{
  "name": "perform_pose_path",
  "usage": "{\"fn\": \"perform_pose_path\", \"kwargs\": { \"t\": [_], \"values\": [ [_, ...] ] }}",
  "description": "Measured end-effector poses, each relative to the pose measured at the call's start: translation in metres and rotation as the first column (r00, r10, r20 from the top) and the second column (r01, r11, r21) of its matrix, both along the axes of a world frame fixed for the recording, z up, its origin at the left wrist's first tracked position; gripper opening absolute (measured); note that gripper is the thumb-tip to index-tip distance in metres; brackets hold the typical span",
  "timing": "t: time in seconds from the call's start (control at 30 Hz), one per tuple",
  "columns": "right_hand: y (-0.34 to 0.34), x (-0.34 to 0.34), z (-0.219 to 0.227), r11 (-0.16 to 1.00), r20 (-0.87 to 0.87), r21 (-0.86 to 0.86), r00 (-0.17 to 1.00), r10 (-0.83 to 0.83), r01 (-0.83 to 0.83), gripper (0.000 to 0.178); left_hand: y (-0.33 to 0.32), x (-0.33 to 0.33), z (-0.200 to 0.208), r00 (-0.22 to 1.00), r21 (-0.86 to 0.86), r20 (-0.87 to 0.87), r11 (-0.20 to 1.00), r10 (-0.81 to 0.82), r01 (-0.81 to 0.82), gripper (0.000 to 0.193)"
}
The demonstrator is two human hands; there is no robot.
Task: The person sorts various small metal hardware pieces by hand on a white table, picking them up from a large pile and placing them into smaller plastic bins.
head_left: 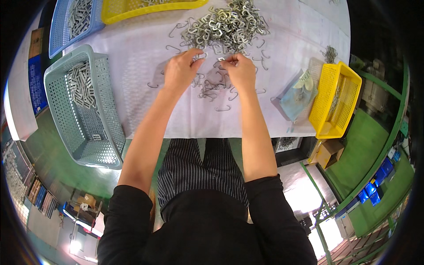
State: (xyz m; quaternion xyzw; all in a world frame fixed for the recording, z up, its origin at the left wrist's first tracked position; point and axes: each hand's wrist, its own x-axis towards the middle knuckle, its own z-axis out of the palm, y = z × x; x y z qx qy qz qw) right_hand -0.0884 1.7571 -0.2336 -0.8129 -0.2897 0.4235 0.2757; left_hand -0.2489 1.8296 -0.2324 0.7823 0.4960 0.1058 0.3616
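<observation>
On the white-covered table lies a heap of small metal buckles and wire hooks. My left hand is at its near edge, thumb and forefinger closed on a small metal buckle. To the right, my right hand pinches another small, flat metal piece whose exact shape is partly covered by the fingers. Between and below the hands, loose wire hooks are scattered over the cloth. A single hook lies left of my left wrist.
At the left stands a grey-green basket with metal buckles; behind it are a blue basket and a yellow tray. A yellow basket sits at the right edge, beside a pale blue packet and a small hook pile.
</observation>
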Motion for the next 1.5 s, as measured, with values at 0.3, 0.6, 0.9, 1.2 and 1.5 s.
{"fn": "perform_pose_path", "kwargs": {
  "t": [0.3, 0.6, 0.9, 1.2, 1.5],
  "values": [
    [0.008, 0.01, 0.017, 0.965, -0.456, 0.175, 0.885, -0.095, 0.193, 0.012, 0.007, 0.002, 0.001, 0.998, -0.059, -0.058, 0.998, 0.0, -0.004, 0.017],
    [0.035, -0.03, -0.004, 0.985, 0.534, -0.057, 0.829, 0.166, -0.16, 0.019, 0.049, -0.024, 0.071, 0.975, -0.243, 0.031, 0.947, 0.222, -0.208, 0.016],
    [0.029, -0.019, 0.016, 0.987, -0.201, -0.133, 0.978, 0.062, -0.09, 0.025, 0.174, -0.028, 0.084, 0.985, 0.48, 0.171, 0.874, -0.01, -0.075, 0.031],
    [0.042, 0.005, 0.056, 0.931, -0.548, -0.301, 0.836, 0.009, -0.207, 0.021, 0.104, -0.057, 0.086, 0.949, 0.172, 0.267, 0.96, 0.17, -0.22, 0.023],
    [0.103, 0.006, 0.092, 0.974, -0.432, 0.054, 0.875, 0.22, -0.218, 0.023, -0.04, -0.04, 0.02, 0.975, -0.044, -0.1, 0.978, 0.201, -0.206, 0.022]
  ]
}}
